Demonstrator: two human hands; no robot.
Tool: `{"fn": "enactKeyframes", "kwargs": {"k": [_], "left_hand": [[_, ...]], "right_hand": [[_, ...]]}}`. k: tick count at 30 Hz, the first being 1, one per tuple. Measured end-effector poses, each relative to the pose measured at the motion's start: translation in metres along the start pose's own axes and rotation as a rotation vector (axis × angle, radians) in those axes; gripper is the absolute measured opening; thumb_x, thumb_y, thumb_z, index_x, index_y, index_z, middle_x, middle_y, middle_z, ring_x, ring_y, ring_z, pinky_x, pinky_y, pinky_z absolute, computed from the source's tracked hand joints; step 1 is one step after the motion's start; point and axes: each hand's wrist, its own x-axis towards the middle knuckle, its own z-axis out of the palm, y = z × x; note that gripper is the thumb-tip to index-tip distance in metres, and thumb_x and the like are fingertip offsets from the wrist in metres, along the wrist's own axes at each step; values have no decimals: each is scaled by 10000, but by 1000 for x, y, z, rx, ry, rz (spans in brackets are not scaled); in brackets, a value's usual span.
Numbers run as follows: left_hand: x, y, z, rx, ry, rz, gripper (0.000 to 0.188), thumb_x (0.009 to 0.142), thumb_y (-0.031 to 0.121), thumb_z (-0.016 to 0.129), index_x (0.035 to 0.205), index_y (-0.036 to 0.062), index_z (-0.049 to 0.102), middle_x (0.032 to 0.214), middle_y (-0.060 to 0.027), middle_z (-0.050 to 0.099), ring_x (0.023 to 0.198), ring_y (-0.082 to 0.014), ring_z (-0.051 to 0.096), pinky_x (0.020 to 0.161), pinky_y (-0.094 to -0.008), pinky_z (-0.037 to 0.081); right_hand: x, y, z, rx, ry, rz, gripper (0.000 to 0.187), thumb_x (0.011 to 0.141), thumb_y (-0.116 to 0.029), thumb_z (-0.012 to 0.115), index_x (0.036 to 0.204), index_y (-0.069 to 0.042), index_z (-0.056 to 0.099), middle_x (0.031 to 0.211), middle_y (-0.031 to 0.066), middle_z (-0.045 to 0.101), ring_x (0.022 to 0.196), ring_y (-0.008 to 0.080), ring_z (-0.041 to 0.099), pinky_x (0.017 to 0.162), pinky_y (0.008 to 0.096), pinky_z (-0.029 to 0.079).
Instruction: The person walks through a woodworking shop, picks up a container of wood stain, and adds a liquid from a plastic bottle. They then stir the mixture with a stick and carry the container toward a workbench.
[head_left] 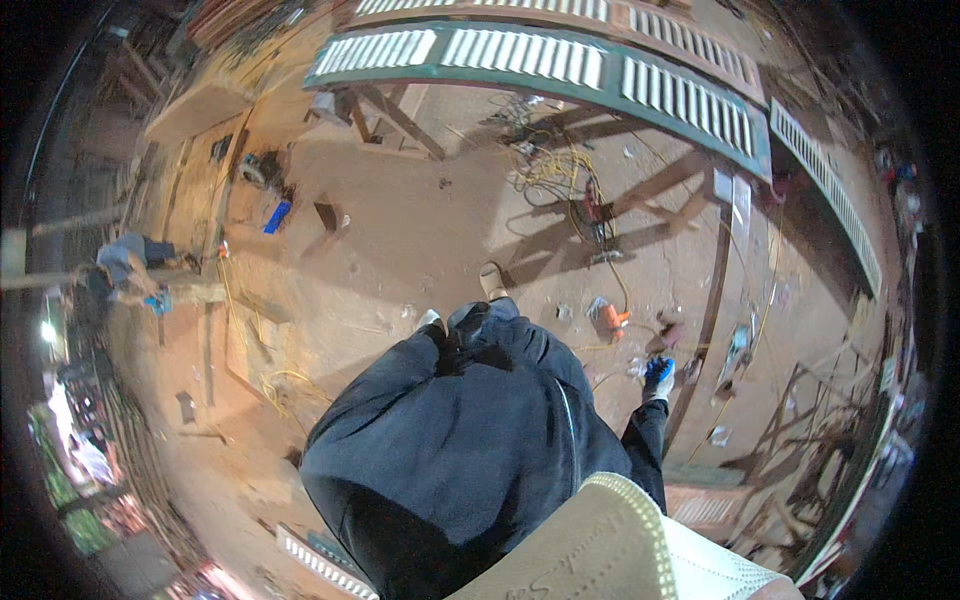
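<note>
Right gloved hand (658, 377) blurred, near orange tool (612, 320) (grip: cannot tell); left hand hidden

Three louvred panels (523, 58) in green frame (613, 78) ahead — one orange tool (612, 319).

Right hand (656, 382), blue-gloved fingers (659, 368), near orange tool (612, 320); green louvred panel (530, 60) farther ahead

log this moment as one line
right hand: out at side, grip unclear | orange object: on ground nearby | green slatted frame: ahead | co-worker: off left
</note>
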Motion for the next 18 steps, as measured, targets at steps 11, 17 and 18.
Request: {"fn": "enactKeyframes", "kwargs": {"k": [11,17,18], "left_hand": [[144,0,-41,-440,72,-172,557,855,476,481,1089,5,664,1200,-247,609,1136,-403,561,963,-468,429],[180,-80,-28,-489,-8,-444,593,884,523,492,1138,5,625,1188,-190,626,1064,-345,593,878,-443,471],[182,-69,-23,-528,-7,-441,591,887,523,496,1144,5,619,1183,-183,628,1048,-338,597,861,-440,479]], "right_hand": [[115,116,247,-1039,-295,-71,291,901,-323,550,1029,-68,608,895,96,638,759,261,607,648,381,488],[104,50,402,-1311,-296,-331,419,956,-365,470,1128,-8,605,1126,205,635,1073,385,575,926,401,444],[107,31,391,-1317,-214,-339,419,963,-366,456,1127,-10,605,1135,201,634,1070,379,578,926,401,444]]}}
